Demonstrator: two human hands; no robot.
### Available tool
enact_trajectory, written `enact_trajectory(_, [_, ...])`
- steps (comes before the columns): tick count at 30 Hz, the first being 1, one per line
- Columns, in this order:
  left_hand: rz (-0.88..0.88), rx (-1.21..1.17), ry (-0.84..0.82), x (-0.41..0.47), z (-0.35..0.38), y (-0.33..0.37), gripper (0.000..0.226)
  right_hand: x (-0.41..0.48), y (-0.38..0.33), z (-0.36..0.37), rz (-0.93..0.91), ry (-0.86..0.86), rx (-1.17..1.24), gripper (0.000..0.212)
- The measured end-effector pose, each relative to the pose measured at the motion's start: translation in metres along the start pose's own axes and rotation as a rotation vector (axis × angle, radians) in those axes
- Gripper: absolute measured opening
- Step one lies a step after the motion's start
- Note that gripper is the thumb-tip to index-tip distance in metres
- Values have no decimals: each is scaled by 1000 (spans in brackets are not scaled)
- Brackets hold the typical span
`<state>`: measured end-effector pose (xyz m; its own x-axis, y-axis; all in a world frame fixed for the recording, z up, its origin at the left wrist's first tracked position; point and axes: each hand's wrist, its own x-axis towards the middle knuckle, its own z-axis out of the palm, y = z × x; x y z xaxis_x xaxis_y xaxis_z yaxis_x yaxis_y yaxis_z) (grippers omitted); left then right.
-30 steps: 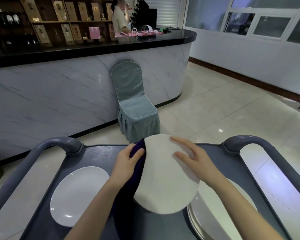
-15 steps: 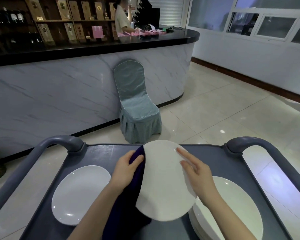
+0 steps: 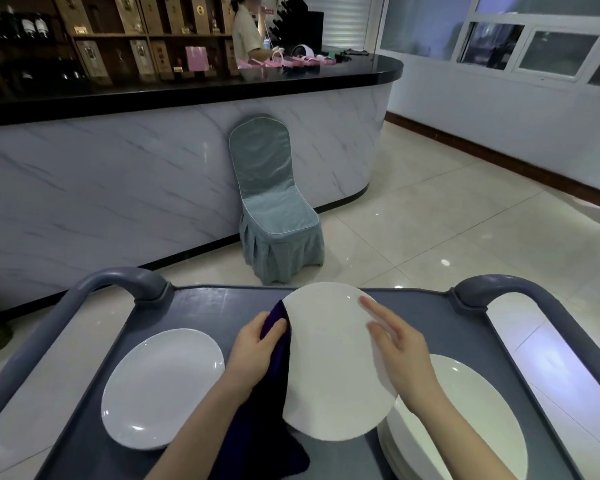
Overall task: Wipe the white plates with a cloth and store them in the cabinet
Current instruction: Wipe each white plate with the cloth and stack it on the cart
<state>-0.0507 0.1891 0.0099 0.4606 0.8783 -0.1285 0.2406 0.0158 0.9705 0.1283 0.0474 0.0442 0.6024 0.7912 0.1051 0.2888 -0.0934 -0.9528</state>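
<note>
Head view: held plate (image 3: 329, 368) is up off the cart (image 3: 201, 306), tilted, over the cart's middle with its lower rim toward the near edge. Left hand (image 3: 253, 351) has its fingers curled round the dark purple cloth (image 3: 274, 410) and pinches the plate's left rim through it. Right hand (image 3: 402, 358) lies flat on the plate's face near the right rim, fingers straight. It steadies the plate and has no grasp on it. 1 single plate (image 3: 160, 389) lies flat by the cart's left edge. The plate stack (image 3: 465, 420) sits at the near right corner, partly under the held plate. Cabinet not in view.

Risks as I read them:
- Only 1 real grip, and it goes through fabric. Glaze on cloth is likely slick, so if the right palm lifts or pushes hard, the plate could pivot out of the pinch.
- The drop path ends on the stack, so several plates could chip, not 1.
- The cloth tail hangs down to the cart's near edge and could snag or drag.
- The cart has handles (image 3: 118, 282), so probably wheels (not visible). Leaning on it may shift it.
- The plate's back is hidden, so I can't tell how much of it the cloth covers.
</note>
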Motion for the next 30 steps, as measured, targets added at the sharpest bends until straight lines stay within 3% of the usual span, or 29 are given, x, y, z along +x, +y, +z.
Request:
enact_trajectory(4, [183, 249, -325, 18, -7, 17, 14, 12, -13, -10, -96, -310, -218, 40])
enact_trajectory(6, [205, 221, -326, 21, -3, 22, 12, 18, -21, -10, -106, -305, -222, 40])
enact_trajectory(9, [105, -44, -131, 21, 0, 21, 13, 25, -29, -9, -81, -106, -116, 39])
enact_trajectory(11, [-4, -230, 19, 16, 7, 15, 15, 24, -26, 1, -43, 119, -10, 38])
enact_trajectory(14, [-236, -391, 384, 2, 41, 2, 17, 9, -21, 39, 81, 483, 149, 36])
enact_trajectory(17, [-401, -470, 568, -17, 66, -3, 21, -2, -17, 68, 153, 582, 210, 31])
enact_trajectory(24, [-94, -288, 394, 4, 15, 5, 15, 23, -7, 25, 134, 127, 85, 32])
enact_trajectory(30, [184, 9, -62, 23, -12, 27, 10, 50, -41, -4, -160, -281, -249, 50])
